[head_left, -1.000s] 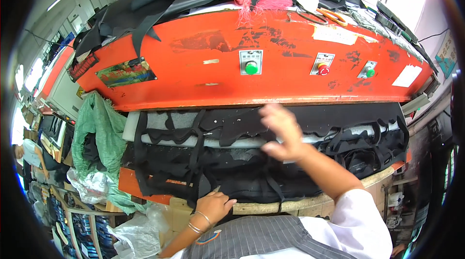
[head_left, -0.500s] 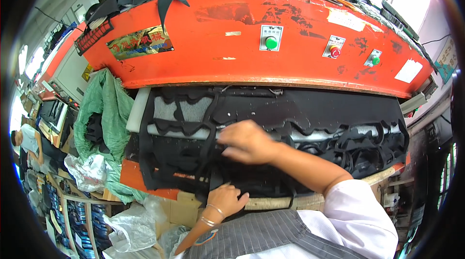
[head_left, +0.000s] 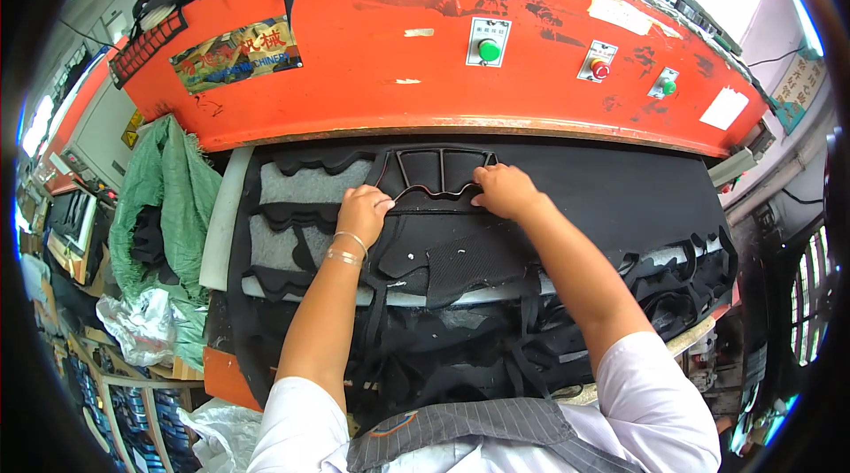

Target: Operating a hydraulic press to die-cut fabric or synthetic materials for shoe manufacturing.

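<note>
A dark metal cutting die, with a wavy near edge and inner dividers, lies on the black sheet material under the front of the red machine. My left hand grips its near left corner, fingers closed. At the opposite end, my right hand has its thumb and fingers round the right side of the die. Left of the die, wavy-edged cut-outs in the sheet show a grey layer below. A loose piece of black textured material lies nearer to me.
The red machine front spans the far side, carrying green buttons and a red button. Tangled black offcuts cover the near part of the bed. A green woven sack and clear plastic bags stand at the left.
Both hands have moved forward to the far part of the sheet and now hold the cutting die there. Earlier, my right hand was blurred over the offcuts and my left was at the near edge.
</note>
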The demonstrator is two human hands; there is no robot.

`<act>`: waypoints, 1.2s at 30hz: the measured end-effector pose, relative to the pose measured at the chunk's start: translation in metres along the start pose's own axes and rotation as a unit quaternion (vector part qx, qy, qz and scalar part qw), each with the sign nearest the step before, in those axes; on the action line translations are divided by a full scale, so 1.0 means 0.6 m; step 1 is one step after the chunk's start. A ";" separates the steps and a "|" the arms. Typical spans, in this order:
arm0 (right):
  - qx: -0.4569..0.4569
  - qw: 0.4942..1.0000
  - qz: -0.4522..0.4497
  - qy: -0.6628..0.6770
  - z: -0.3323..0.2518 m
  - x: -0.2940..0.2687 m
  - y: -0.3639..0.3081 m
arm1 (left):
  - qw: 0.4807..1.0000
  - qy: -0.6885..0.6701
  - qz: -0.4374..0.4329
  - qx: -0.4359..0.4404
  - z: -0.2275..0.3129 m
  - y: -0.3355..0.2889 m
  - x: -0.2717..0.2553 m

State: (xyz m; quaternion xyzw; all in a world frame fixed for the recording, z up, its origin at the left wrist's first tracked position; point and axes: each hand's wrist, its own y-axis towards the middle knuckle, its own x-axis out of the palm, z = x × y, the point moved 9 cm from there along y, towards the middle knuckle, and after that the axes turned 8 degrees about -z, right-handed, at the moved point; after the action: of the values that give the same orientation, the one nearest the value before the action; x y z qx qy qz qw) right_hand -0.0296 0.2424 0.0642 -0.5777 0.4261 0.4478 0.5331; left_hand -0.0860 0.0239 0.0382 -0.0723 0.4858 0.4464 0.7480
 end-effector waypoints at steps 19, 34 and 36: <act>-0.048 0.925 0.376 0.013 0.006 -0.069 -0.091 | 0.989 -0.080 0.125 0.019 0.020 -0.024 -0.008; -0.112 0.988 -0.104 0.030 -0.072 -0.044 0.087 | 0.956 0.105 0.250 0.113 0.108 0.026 -0.117; -0.098 0.991 -0.062 0.064 -0.007 -0.032 0.070 | 0.947 -0.137 0.285 0.058 0.093 0.047 -0.078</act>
State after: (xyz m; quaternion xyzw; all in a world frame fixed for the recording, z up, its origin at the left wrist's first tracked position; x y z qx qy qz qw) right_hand -0.0742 0.2353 0.0730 -0.6801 0.3771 0.4156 0.4718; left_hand -0.0760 0.0430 0.1132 0.1749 0.4035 0.6179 0.6518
